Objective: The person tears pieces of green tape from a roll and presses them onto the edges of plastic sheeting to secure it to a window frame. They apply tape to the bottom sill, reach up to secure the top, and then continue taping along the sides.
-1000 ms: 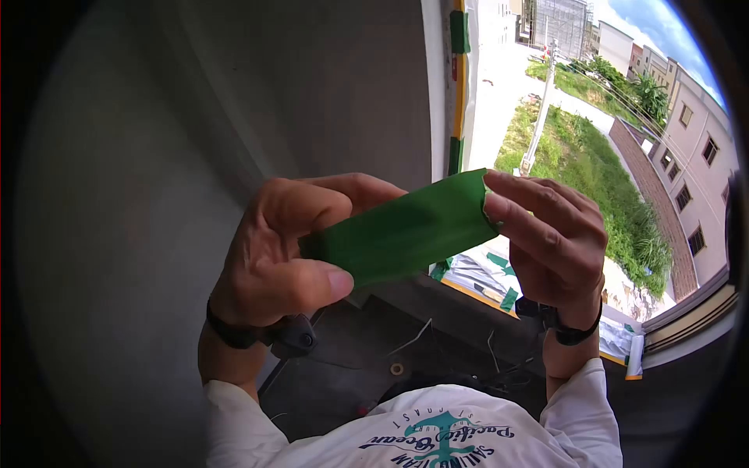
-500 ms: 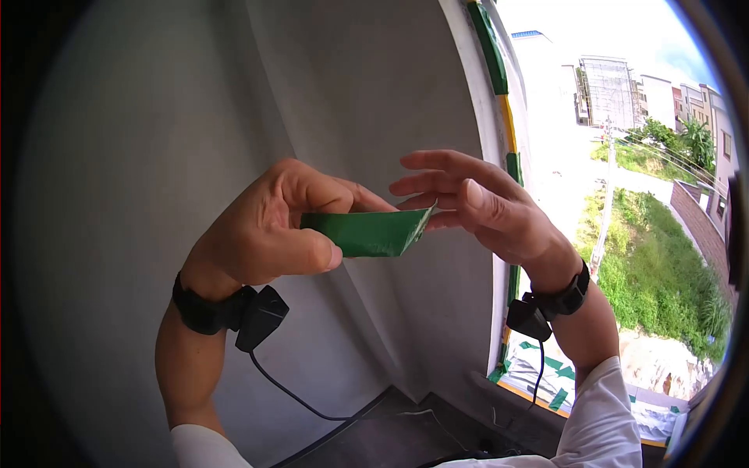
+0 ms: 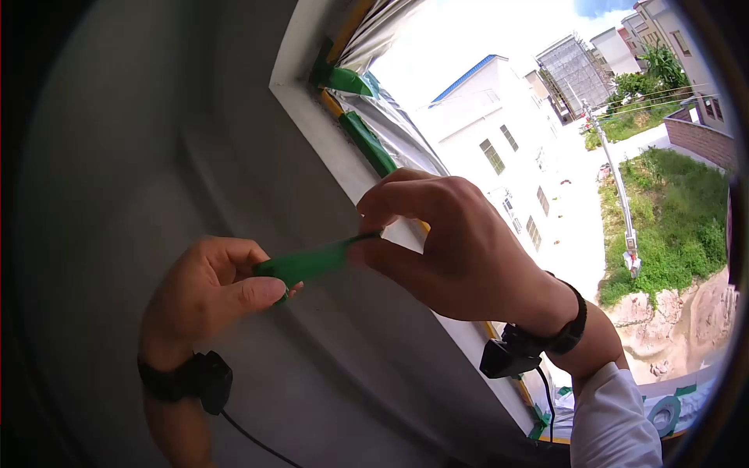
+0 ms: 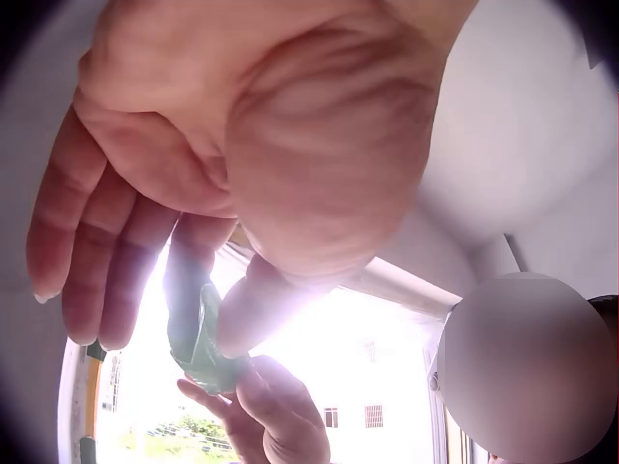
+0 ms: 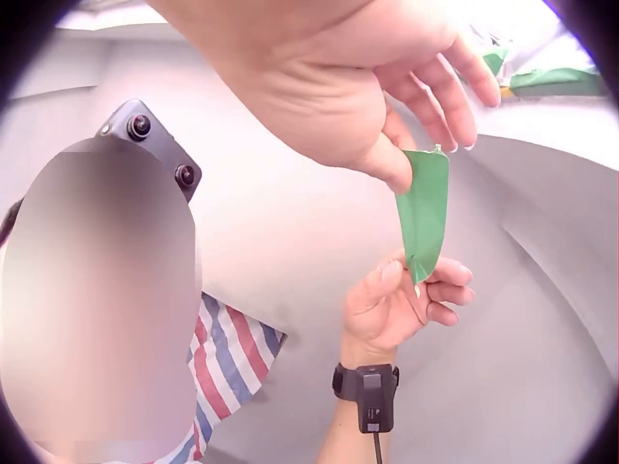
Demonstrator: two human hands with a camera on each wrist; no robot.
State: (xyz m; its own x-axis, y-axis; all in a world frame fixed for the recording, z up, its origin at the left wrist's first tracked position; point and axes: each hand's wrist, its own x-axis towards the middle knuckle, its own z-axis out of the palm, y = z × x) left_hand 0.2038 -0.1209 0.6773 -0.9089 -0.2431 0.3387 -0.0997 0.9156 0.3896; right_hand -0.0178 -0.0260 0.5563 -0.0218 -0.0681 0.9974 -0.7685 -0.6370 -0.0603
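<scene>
A short strip of green tape (image 3: 312,262) is stretched between both hands in front of a white window frame (image 3: 328,148). My left hand (image 3: 211,292) pinches its left end between thumb and forefinger. My right hand (image 3: 445,242) pinches the right end, fingers curled. From the right wrist view the green tape (image 5: 424,215) hangs between my right thumb and the left hand (image 5: 406,300) below. In the left wrist view the green tape (image 4: 196,333) sits between my left thumb and forefinger, with the other fingers extended.
Green and yellow tape pieces (image 3: 367,140) hold silver film along the window frame's edge. A grey wall (image 3: 117,140) fills the left. A roll of green tape (image 3: 663,411) lies on the sill at lower right. Buildings and grass lie outside.
The view has swung up toward the window's upper corner. Both hands have carried the tape strip up toward the frame; the strip now shows edge-on, and my right fingers have curled around its end.
</scene>
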